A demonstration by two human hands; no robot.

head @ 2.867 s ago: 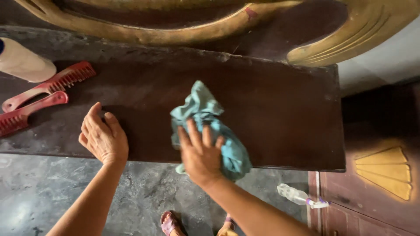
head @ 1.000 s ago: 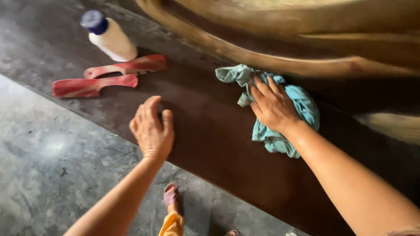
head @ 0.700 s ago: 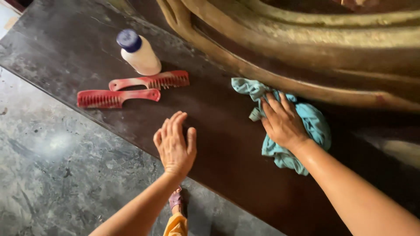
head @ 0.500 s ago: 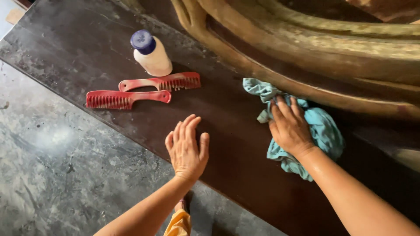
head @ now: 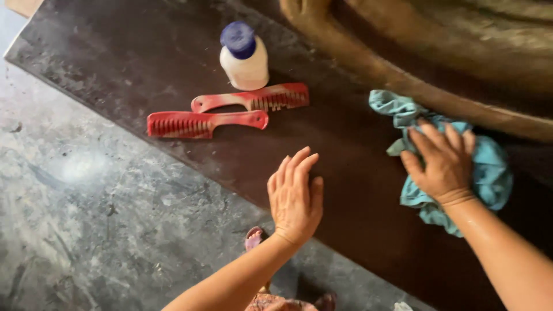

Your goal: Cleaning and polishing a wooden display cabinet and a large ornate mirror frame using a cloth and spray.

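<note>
My right hand (head: 442, 161) presses a crumpled teal cloth (head: 489, 167) onto a dark brown wooden tabletop (head: 357, 190), close against a gold-coloured carved frame (head: 397, 63) at the back. My left hand (head: 295, 196) lies flat and open on the tabletop near its front edge, holding nothing. Two red combs (head: 230, 112) lie side by side to the left of my left hand. A white bottle with a blue cap (head: 245, 55) stands just behind the combs.
A grey mottled stone floor (head: 86, 213) lies below the table's front edge. A foot in a purple sandal (head: 253, 237) shows beneath my left arm.
My right hand has carried the cloth from the table's middle to the back by the gold frame. The view has swung left, so the combs and bottle show more fully. My left hand stays flat.
</note>
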